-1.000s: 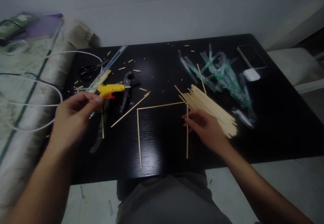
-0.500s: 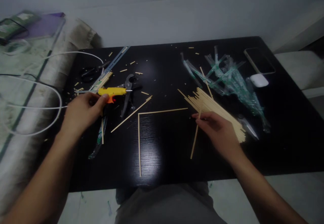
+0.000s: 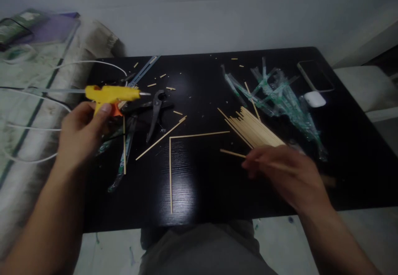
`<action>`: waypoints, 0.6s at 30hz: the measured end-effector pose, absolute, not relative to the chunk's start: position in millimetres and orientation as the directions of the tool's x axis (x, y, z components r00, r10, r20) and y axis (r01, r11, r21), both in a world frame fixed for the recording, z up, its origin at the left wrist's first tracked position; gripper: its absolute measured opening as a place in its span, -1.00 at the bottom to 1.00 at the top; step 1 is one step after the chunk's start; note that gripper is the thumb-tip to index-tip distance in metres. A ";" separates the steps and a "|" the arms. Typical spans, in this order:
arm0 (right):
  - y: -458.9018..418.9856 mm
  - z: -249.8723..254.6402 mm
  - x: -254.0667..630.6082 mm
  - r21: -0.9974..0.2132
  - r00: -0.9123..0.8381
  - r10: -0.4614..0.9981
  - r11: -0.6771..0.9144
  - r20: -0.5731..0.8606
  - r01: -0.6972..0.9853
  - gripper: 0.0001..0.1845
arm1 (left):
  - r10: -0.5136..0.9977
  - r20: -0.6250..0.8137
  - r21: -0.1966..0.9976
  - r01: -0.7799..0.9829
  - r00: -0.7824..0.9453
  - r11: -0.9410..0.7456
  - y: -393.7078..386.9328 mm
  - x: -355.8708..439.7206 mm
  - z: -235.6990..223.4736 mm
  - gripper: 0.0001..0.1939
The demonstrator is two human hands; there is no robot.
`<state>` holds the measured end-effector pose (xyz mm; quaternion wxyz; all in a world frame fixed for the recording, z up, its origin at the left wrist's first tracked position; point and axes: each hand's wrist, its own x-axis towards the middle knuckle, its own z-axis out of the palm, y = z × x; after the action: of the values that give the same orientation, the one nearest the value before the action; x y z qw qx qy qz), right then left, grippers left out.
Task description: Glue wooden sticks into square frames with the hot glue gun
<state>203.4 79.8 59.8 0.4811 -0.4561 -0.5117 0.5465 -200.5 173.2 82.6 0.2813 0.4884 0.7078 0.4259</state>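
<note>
My left hand (image 3: 85,128) is closed round the handle of a yellow glue gun (image 3: 116,93) with an orange trigger. The gun is raised over the left of the table, its metal nozzle pointing right and a clear glue stick (image 3: 66,90) jutting from its back. Slightly blurred, my right hand (image 3: 286,173) pinches a thin wooden stick (image 3: 232,153), which lies across the fingers with its free end to the left. Behind that hand a pile of wooden sticks (image 3: 253,128) is partly covered. Between my hands, two sticks (image 3: 171,175) form a corner on the table.
Pliers (image 3: 155,113) and a loose stick (image 3: 160,139) lie left of the corner. Crumpled green-and-clear plastic wrap (image 3: 280,92), a phone (image 3: 315,76) and a white case (image 3: 315,99) occupy the right side. A white cable (image 3: 34,129) loops at the left. Cut stick bits are scattered at the back.
My left hand has lifted the glue gun up and to the left. My right hand has moved right and toward me, turning its stick from steep to nearly level.
</note>
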 end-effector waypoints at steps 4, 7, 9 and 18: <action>75.2 59.7 198.4 -0.996 -0.222 0.975 0.028 0.008 0.086 -0.82 | 0.965 -0.133 0.983 0.091 -0.226 0.157 166.3 -189.8 90.9 -0.81; 72.9 52.6 187.8 -0.979 -0.177 0.984 0.062 0.027 0.196 -0.91 | 0.978 -0.204 0.974 0.089 -0.052 0.208 162.3 -181.6 88.3 -0.82; 71.0 45.4 181.9 -0.939 -0.165 0.984 0.119 0.068 0.323 -0.93 | 0.974 -0.226 0.967 0.128 0.031 0.220 159.3 -175.7 82.8 -0.75; 60.4 22.4 178.1 -0.804 -0.275 0.946 0.295 0.171 0.516 -0.82 | 0.972 -0.223 0.971 0.108 0.072 0.214 150.3 -158.1 56.5 -0.63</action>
<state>178.1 60.4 22.4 0.3357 -0.4998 -0.7312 0.3205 -158.1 150.3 56.5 0.5471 0.4867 0.5549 0.3950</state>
